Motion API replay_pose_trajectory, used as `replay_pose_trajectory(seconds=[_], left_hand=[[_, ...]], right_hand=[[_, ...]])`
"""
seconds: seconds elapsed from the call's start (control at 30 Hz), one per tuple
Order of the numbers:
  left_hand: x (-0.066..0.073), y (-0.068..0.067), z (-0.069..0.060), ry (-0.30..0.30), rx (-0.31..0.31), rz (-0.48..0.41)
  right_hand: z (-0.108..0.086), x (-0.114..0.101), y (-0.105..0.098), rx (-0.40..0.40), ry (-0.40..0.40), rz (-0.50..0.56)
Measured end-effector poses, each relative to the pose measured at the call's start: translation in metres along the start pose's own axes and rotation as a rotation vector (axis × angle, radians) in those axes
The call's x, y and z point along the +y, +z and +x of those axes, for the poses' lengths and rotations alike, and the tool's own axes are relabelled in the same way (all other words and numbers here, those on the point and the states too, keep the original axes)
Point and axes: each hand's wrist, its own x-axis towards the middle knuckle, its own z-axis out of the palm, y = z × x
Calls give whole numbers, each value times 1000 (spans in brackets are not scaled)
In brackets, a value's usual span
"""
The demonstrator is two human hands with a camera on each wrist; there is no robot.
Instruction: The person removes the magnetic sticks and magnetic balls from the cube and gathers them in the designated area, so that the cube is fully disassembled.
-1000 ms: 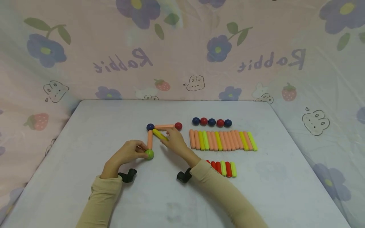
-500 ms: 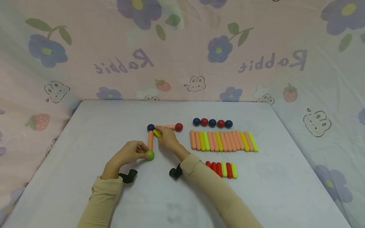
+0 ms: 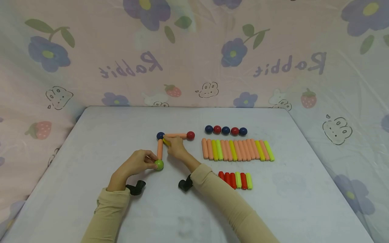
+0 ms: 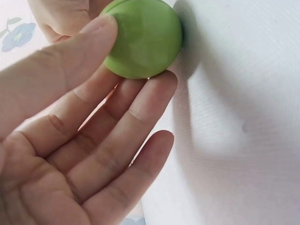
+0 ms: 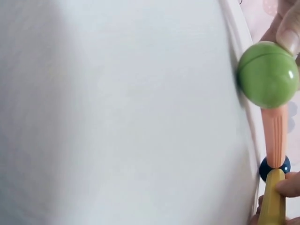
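My left hand [image 3: 139, 162] pinches a green ball [image 4: 145, 40] between thumb and fingers, low over the white table. A peach stick [image 3: 159, 149] runs from that ball back to a dark blue ball [image 3: 160, 135]. From the blue ball a second peach stick [image 3: 176, 135] leads right to a red ball [image 3: 190, 135]. My right hand [image 3: 180, 150] holds a yellow stick [image 5: 273, 201] slanting up to the blue ball, its far end meeting or overlapping that ball in the right wrist view. In the head view the fingers hide most of the yellow stick.
Right of the hands lies a row of peach, yellow and lime sticks [image 3: 240, 150]. Behind it several blue and red balls [image 3: 226, 130] stand in line. Shorter red and lime sticks [image 3: 238, 180] lie nearer, partly behind the right sleeve [image 3: 225, 195].
My right hand has slid left along the yellow stick towards the blue ball, covering more of the stick. The left hand stays at the green ball.
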Motion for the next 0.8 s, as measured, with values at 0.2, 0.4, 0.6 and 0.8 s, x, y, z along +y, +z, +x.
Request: replay_pose_trajectory(seconds=[0.2,0.4,0.6,0.8], left_hand=[[1,-1,-1,0,2,7],[1,-1,-1,-4,-2,11],[1,-1,-1,-3,-7,11],[2,-1,0,-4,-8,19]], right_hand=[[-1,0,-1,-21,14,69],[-9,1,-4,-30,37,224],[-25,1,-14,-46,34,274],[-44,5,-27,-98,52,300]])
